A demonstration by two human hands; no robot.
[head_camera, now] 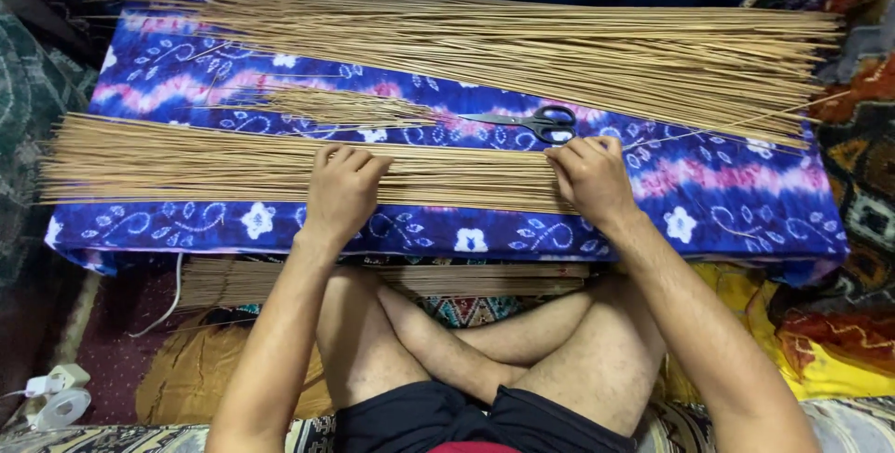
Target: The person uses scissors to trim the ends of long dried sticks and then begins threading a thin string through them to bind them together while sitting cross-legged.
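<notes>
Our crossed legs (485, 350) sit below the blue patterned table (727, 211). Our left hand (342, 187) presses flat, fingers together, on the near bundle of thin sticks (186, 162); our right hand (590, 176) pinches its end, near black-handled scissors (533, 121).

Your left hand (342, 187) and right hand (591, 176) on the near stick bundle (186, 162), which runs leftward past your left grip, scissors (533, 121) just behind your right hand, small stick tuft (340, 106) behind your left, far stick bundle (522, 48) beyond both, all on the cloth-covered board (727, 201).
</notes>
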